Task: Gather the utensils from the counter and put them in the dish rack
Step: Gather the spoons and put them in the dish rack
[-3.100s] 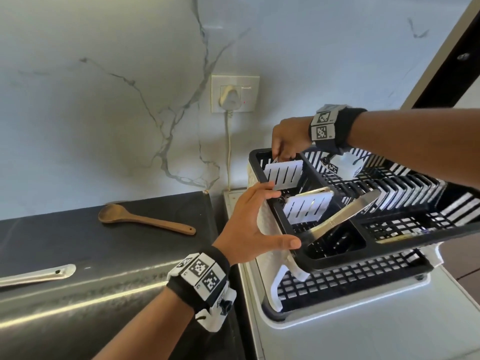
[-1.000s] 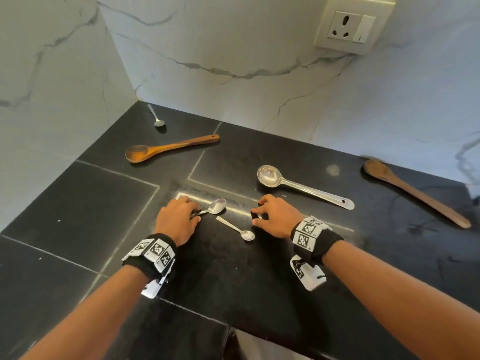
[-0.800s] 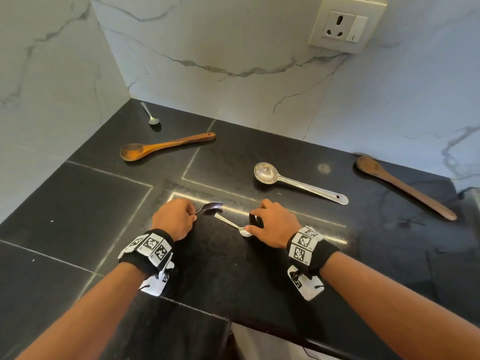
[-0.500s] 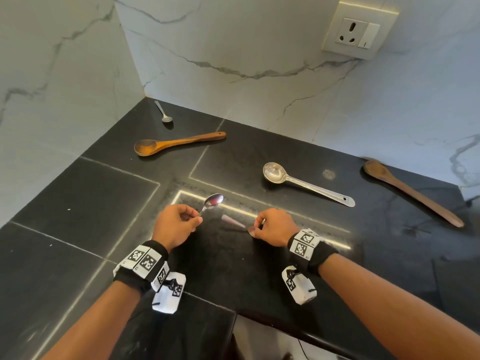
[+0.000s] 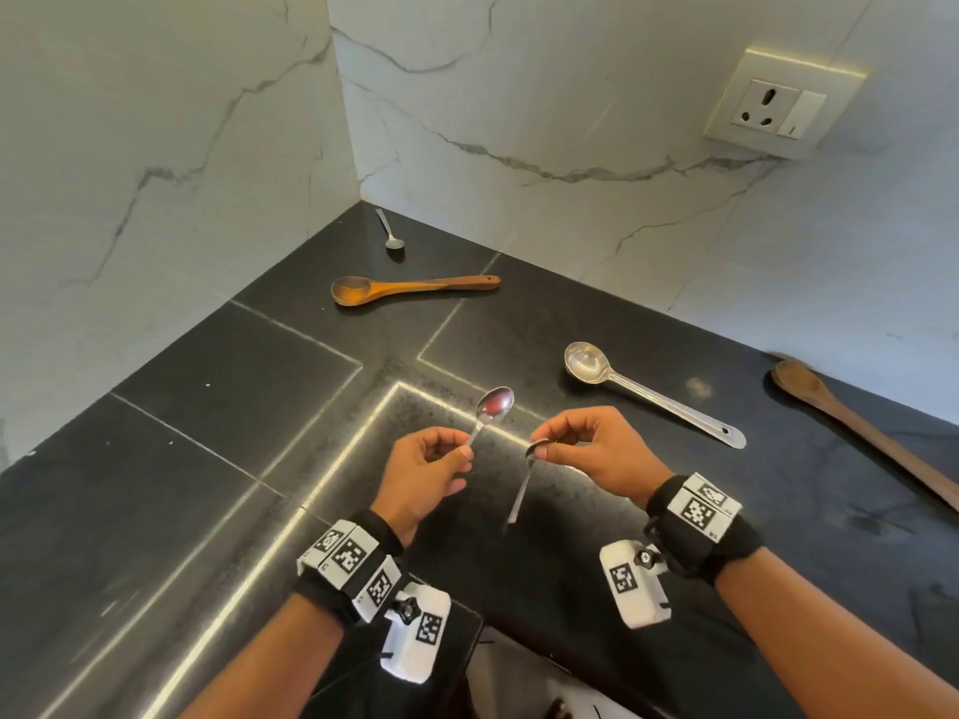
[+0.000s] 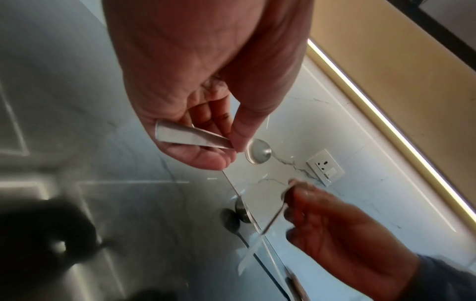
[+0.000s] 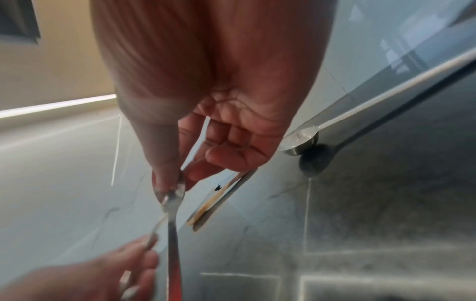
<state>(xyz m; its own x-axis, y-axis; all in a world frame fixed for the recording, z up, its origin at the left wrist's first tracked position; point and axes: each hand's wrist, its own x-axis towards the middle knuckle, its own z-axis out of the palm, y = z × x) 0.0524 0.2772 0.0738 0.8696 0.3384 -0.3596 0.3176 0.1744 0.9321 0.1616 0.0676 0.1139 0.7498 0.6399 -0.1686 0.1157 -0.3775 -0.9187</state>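
While each hand pinches one small steel spoon lifted clear of the bench, the step in hand is judged to be the pick-up phase of gathering. The left hand grips the handle of a teaspoon between thumb and curled fingers, bowl pointing up and away from the person. The right hand pinches the second teaspoon at its bowl end, handle hanging down toward the bench; the right wrist view confirms thumb and forefinger closed on the bowl.

Taking the steel ladle-spoon as landmark: both hands hover just nearer the person than its bowl. A light wooden spoon lies beyond and to the left of it. A small teaspoon sits farther still, in the wall corner. A dark wooden spoon lies to its right, near the frame edge. The wall socket is above and behind it.

The dish rack is not in view. Four utensils remain on the bench, so the task is judged partly done. The next move calls for carrying both teaspoons to the rack, or first collecting more into the same hands, without loosening the pinch on the dangling one.
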